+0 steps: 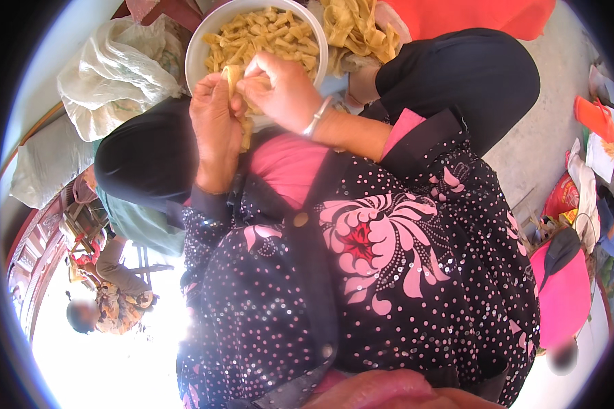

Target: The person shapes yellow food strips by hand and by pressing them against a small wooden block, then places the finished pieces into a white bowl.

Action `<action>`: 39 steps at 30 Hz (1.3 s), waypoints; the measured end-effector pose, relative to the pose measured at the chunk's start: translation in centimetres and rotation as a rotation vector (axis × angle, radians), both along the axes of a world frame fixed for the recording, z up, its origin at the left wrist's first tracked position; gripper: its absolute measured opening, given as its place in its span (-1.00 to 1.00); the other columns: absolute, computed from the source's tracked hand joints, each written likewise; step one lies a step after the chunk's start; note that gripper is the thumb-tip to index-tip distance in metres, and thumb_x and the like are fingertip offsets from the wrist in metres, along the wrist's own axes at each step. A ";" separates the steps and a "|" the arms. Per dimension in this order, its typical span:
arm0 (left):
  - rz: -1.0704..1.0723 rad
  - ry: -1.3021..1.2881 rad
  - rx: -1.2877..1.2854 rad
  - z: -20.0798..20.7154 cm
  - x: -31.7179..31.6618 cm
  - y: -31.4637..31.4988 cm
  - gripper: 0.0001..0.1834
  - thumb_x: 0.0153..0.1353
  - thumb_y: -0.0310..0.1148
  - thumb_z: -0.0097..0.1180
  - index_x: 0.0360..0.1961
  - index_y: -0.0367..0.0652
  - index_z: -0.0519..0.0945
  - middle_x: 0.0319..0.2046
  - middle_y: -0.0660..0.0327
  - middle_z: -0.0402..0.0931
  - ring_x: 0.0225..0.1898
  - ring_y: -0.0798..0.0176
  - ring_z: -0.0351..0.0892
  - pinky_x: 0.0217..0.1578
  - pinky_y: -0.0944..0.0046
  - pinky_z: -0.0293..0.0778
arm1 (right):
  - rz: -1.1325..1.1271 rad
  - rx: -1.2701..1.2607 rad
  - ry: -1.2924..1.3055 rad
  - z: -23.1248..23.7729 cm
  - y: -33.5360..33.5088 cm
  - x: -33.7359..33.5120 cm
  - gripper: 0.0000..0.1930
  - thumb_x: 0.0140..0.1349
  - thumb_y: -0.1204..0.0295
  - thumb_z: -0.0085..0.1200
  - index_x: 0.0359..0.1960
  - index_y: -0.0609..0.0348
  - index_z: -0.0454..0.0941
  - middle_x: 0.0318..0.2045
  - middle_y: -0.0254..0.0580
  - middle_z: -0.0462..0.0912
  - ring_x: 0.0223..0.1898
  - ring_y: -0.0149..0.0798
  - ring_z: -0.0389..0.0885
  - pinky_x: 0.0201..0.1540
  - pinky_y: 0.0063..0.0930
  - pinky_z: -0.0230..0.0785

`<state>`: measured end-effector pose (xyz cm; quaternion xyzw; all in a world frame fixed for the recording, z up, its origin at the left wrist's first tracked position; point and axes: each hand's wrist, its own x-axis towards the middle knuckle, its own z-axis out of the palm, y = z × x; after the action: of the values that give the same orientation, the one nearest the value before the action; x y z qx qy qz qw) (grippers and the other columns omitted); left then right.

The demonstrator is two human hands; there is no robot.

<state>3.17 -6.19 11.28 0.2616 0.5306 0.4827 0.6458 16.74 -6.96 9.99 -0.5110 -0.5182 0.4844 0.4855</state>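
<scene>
Above a white round tub (189,61), both my hands work on one soft yellow strip (231,76) that looks like bean-curd skin. My left hand (213,123) is closed, pinching the strip between thumb and fingers; a tail of it dangles below that hand. My right hand (283,92), with a silvery bangle (318,117) at the wrist, is curled with its fingertips on the same strip. Folded in a loop, the strip stands up between the fingertips. Many small knotted yellow pieces (269,34) fill the tub. Loose long strips (355,27) lie in a pile just right of it.
My dark-clothed knees flank the tub. At the left are a crumpled whitish plastic sack (119,78) and a pale bag (51,163). A red-orange sheet (474,15) lies at the far right. Two other people (119,303) appear near the left and right rims, among assorted goods.
</scene>
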 end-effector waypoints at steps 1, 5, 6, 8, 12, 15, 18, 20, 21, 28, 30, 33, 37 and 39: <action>-0.032 0.005 -0.023 0.0 0.0 0.3 -0.84 0.28 -0.43 -0.02 -0.17 -0.27 0.45 -0.50 0.25 0.47 -0.57 0.48 0.40 -0.56 0.54 0.31 | 0.011 0.016 -0.010 0.5 0.2 0.1 -0.80 0.08 0.43 0.18 -0.46 0.22 0.39 -0.62 -0.18 0.53 -0.60 -0.33 0.55 -0.51 -0.48 0.38; -0.022 0.039 -0.083 0.0 0.8 0.8 -0.80 0.25 -0.56 -0.12 -0.12 -0.38 0.46 -0.32 0.16 0.52 -0.32 0.33 0.55 -0.27 0.41 0.49 | 0.105 0.168 -0.116 1.2 0.6 0.2 -0.77 0.06 0.39 0.16 -0.26 0.17 0.46 -0.46 -0.10 0.57 -0.40 -0.03 0.59 -0.38 -0.32 0.40; -0.036 0.016 -0.089 -0.1 0.6 0.9 -0.80 0.23 -0.58 -0.10 -0.15 -0.38 0.49 -0.32 0.17 0.54 -0.31 0.36 0.55 -0.26 0.44 0.49 | 0.148 0.158 -0.099 1.3 0.8 0.3 -0.76 0.07 0.40 0.15 -0.23 0.17 0.46 -0.42 -0.09 0.57 -0.36 -0.04 0.59 -0.34 -0.33 0.40; -0.021 0.032 -0.088 -0.2 0.6 0.7 -0.82 0.21 -0.58 -0.09 -0.18 -0.36 0.49 -0.33 0.18 0.54 -0.36 0.39 0.54 -0.35 0.46 0.48 | 0.182 0.176 -0.087 1.2 0.8 0.2 -0.77 0.10 0.42 0.09 -0.20 0.17 0.46 -0.38 -0.06 0.57 -0.31 -0.04 0.58 -0.29 -0.33 0.40; -0.083 0.094 -0.057 0.3 0.5 0.5 -0.86 0.23 -0.50 -0.06 -0.22 -0.29 0.47 -0.43 0.26 0.51 -0.47 0.49 0.47 -0.49 0.53 0.38 | 0.126 0.280 -0.180 1.1 1.2 -0.1 -0.83 0.14 0.41 0.04 -0.23 0.11 0.53 -0.41 -0.13 0.57 -0.38 -0.07 0.57 -0.33 -0.32 0.41; -0.096 0.132 -0.030 -1.1 0.0 0.1 -0.85 0.22 -0.49 -0.10 -0.23 -0.27 0.47 -0.50 0.30 0.48 -0.55 0.54 0.39 -0.54 0.55 0.34 | 0.093 0.269 -0.307 1.0 1.7 0.0 -0.89 0.14 0.37 0.04 -0.34 0.01 0.60 -0.45 -0.24 0.56 -0.43 -0.12 0.57 -0.39 -0.32 0.40; -0.037 0.206 -0.120 0.4 1.3 0.4 -0.89 0.25 -0.51 -0.13 -0.26 -0.26 0.44 -0.59 0.31 0.41 -0.64 0.49 0.32 -0.61 0.50 0.25 | 0.134 0.236 -0.441 0.5 2.1 0.5 -0.86 0.06 0.33 0.03 -0.36 -0.03 0.59 -0.42 -0.27 0.57 -0.39 -0.14 0.60 -0.39 -0.26 0.42; -0.031 0.240 -0.128 0.8 1.5 0.5 -0.87 0.23 -0.51 -0.16 -0.24 -0.26 0.42 -0.59 0.28 0.41 -0.64 0.46 0.32 -0.62 0.49 0.25 | 0.165 0.255 -0.539 0.7 2.2 0.9 -0.87 0.01 0.34 0.06 -0.39 -0.02 0.59 -0.44 -0.25 0.56 -0.40 -0.12 0.61 -0.41 -0.23 0.42; -0.028 0.257 -0.132 0.8 1.5 0.5 -0.86 0.22 -0.51 -0.17 -0.23 -0.27 0.41 -0.59 0.27 0.40 -0.64 0.45 0.32 -0.63 0.49 0.25 | 0.180 0.264 -0.588 0.8 2.3 0.9 -0.87 -0.02 0.34 0.07 -0.40 -0.02 0.59 -0.45 -0.24 0.56 -0.40 -0.12 0.61 -0.42 -0.22 0.42; -0.152 0.332 -0.123 0.0 0.8 -0.1 -0.80 0.21 -0.42 -0.15 -0.18 -0.28 0.38 -0.51 0.27 0.40 -0.53 0.45 0.35 -0.52 0.45 0.32 | 0.257 0.245 -0.733 0.2 2.2 0.4 -0.92 -0.02 0.42 0.03 -0.53 0.12 0.43 -0.49 -0.15 0.51 -0.45 -0.03 0.56 -0.42 -0.18 0.36; -0.134 0.274 -0.132 -0.1 0.8 -0.1 -0.75 0.20 -0.34 -0.01 -0.17 -0.28 0.39 -0.47 0.24 0.45 -0.50 0.45 0.40 -0.52 0.45 0.36 | 0.237 0.217 -0.683 -0.3 2.4 0.2 -0.90 -0.01 0.40 0.03 -0.51 0.14 0.43 -0.50 -0.12 0.53 -0.45 -0.01 0.56 -0.42 -0.16 0.36; -0.157 0.311 -0.131 0.6 1.0 -0.1 -0.69 0.23 -0.25 0.04 -0.17 -0.29 0.39 -0.44 0.23 0.46 -0.49 0.45 0.41 -0.52 0.45 0.37 | 0.205 0.124 -0.627 0.2 2.6 0.0 -0.90 0.02 0.41 0.03 -0.47 0.14 0.42 -0.54 -0.09 0.55 -0.45 0.01 0.57 -0.43 -0.15 0.35; -0.154 0.209 -0.168 0.6 1.0 -0.2 -0.75 0.25 -0.31 0.01 -0.17 -0.26 0.37 -0.41 0.25 0.46 -0.47 0.45 0.42 -0.48 0.45 0.37 | 0.233 0.104 -0.610 0.0 2.7 0.2 -0.89 0.03 0.42 0.05 -0.43 0.15 0.42 -0.52 -0.08 0.57 -0.44 0.02 0.57 -0.41 -0.16 0.36; -0.177 0.185 -0.228 2.0 1.4 0.2 -0.84 0.30 -0.39 -0.08 -0.15 -0.20 0.35 -0.42 0.31 0.42 -0.45 0.47 0.39 -0.43 0.44 0.32 | 0.262 0.070 -0.561 -0.1 2.8 0.5 -0.88 0.03 0.44 0.06 -0.39 0.16 0.45 -0.49 -0.09 0.59 -0.43 0.00 0.59 -0.38 -0.21 0.39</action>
<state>4.58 -6.02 13.24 0.2756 0.6141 0.3346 0.6595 17.20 -4.17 9.92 -0.5364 -0.7098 0.3649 0.2744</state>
